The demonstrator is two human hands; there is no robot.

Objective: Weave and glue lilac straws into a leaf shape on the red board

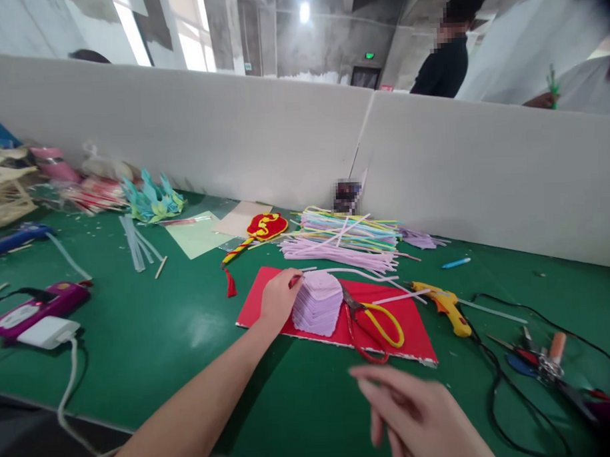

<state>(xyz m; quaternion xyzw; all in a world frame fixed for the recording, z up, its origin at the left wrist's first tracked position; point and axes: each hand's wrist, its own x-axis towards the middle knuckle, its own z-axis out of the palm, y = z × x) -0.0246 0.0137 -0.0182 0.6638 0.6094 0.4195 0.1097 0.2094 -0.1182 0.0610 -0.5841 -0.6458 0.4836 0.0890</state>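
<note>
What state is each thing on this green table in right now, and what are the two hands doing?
Left hand: fingers resting on the stack's left edge.
Right hand: open, blurred, holding nothing.
Stack of lilac cutouts: piled on the red sheet.
Red sheet: lying flat.
Scissors: blades closed, lying on the sheet.
Glue gun: lying on its side.
Pipe cleaners: heaped loosely.
</note>
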